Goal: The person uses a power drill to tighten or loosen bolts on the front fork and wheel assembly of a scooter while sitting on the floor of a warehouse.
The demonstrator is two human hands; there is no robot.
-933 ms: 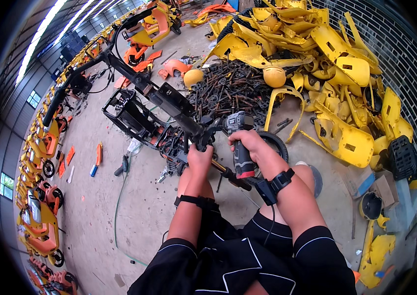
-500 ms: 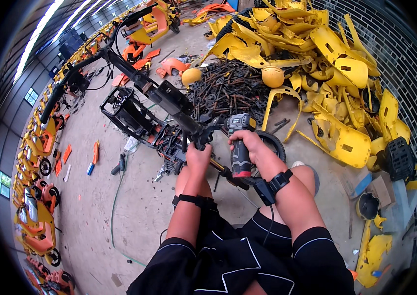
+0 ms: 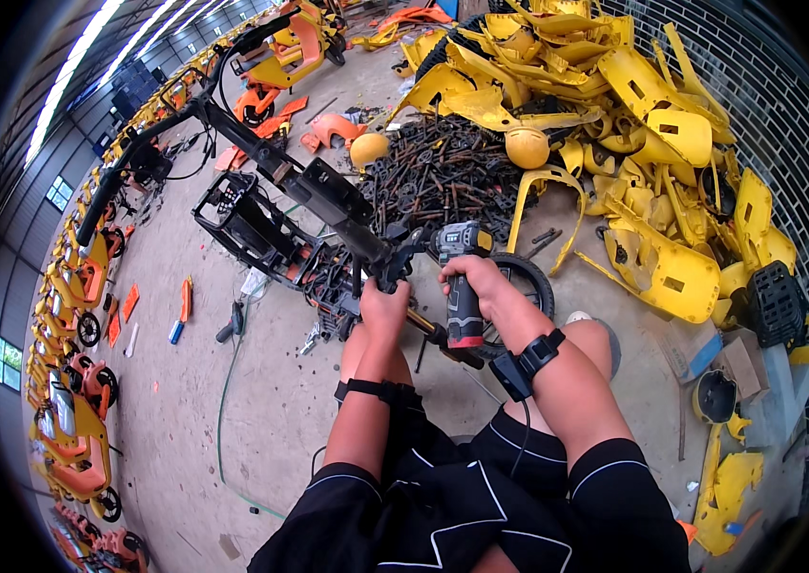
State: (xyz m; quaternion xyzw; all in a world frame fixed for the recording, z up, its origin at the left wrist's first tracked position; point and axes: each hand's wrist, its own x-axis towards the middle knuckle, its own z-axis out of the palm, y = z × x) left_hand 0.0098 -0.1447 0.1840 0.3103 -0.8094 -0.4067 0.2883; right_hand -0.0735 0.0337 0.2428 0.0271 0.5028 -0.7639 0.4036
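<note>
Drill (image 3: 464, 315) upright in right grip (image 3: 476, 279), left grip (image 3: 385, 303) on frame (image 3: 355, 235)

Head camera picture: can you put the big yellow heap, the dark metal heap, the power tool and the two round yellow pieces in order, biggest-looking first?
1. Yellow heap
2. Dark metal heap
3. Power tool, in the right hand
4. Two round yellow pieces: too alike to rank against each other

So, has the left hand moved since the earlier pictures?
No. Judged against the black frame, the left hand stays at the same spot, with no clear shift either way.
</note>
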